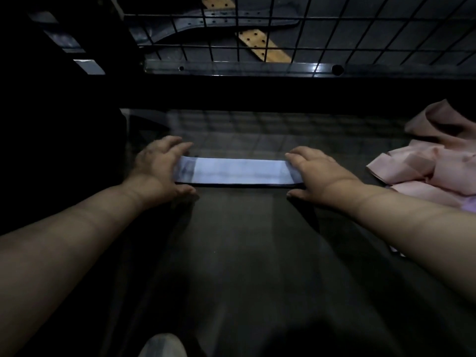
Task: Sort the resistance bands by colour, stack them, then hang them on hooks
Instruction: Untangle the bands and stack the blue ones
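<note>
A pale blue resistance band (235,172) lies flat and stretched left to right on the dark table (231,253). My left hand (159,168) holds its left end, fingers over the top and thumb below the near edge. At its right end my right hand (314,173) holds it the same way. A loose pile of pink bands (432,161) lies at the table's right side, apart from both hands.
A black wire grid panel (296,29) stands behind the table at the top of the view, with dark perforated belts and a tan strap (262,45) seen through it. A dark mass fills the left side. A pale object (162,346) shows at the bottom edge.
</note>
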Demonstrator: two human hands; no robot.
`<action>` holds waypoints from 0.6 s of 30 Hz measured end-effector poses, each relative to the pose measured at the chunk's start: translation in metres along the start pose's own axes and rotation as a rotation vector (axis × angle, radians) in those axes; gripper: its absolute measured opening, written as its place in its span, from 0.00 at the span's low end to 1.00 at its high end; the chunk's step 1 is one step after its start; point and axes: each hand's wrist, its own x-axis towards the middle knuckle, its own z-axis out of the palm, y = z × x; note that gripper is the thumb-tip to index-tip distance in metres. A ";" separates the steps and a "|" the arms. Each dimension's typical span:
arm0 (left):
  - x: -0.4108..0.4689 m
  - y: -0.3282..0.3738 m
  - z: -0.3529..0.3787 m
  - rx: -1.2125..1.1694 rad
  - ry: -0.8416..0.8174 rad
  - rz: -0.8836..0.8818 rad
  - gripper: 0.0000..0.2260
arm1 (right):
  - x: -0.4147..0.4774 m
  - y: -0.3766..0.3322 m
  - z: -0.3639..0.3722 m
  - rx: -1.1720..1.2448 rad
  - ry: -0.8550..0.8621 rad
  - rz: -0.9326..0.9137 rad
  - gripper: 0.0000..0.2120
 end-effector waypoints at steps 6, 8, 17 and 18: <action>0.012 0.001 -0.002 0.105 -0.172 0.112 0.39 | 0.008 -0.004 0.001 -0.018 -0.015 0.008 0.38; 0.014 0.000 -0.003 0.104 -0.155 0.120 0.35 | 0.009 -0.004 0.001 0.006 -0.008 0.022 0.34; 0.007 0.002 0.002 -0.044 -0.087 -0.037 0.40 | 0.002 0.002 0.013 0.218 0.115 0.109 0.39; 0.005 0.004 0.006 -0.164 -0.013 -0.170 0.38 | 0.000 0.003 0.018 0.311 0.194 0.190 0.37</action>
